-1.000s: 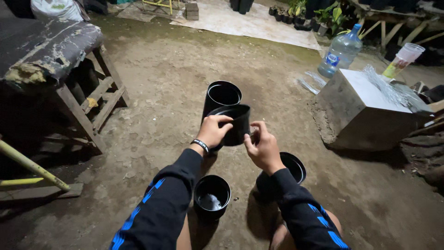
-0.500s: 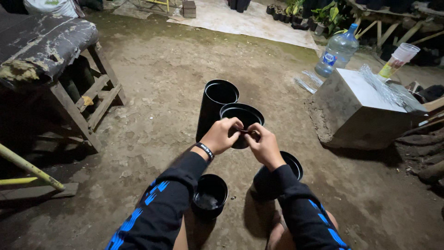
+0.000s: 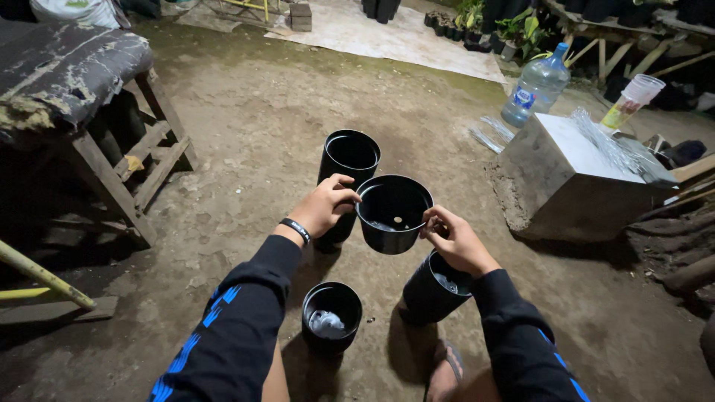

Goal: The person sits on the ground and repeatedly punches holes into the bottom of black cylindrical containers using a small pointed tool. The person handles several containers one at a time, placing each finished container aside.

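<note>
Presently, in the head view, a black plastic pot (image 3: 393,212) is held off the ground between both hands, its mouth tipped slightly toward the camera. The left hand (image 3: 322,205) is closed on the near-left rim, fingers curled over the lip; the right hand (image 3: 454,240) is pinched on the right rim with thumb and fingertips. A small pale speck and some debris are seen on the pot's floor. Just beyond the left hand a tall stack of black pots (image 3: 348,173) is standing on the packed dirt ground (image 3: 246,134); below the right hand a second dark pot (image 3: 436,286) is partly hidden by the wrist, and nearer the body, under the left forearm, a short pot with white scraps inside (image 3: 331,318) is set. Risk is judged as follows: the grip is on thin rim only, so a slip could let the pot drop onto the pots below. The tall stack could be knocked over by the left knuckles, which appear almost touching it. Light is poor, so footing around the sandalled foot (image 3: 447,368) cannot be judged.
</note>
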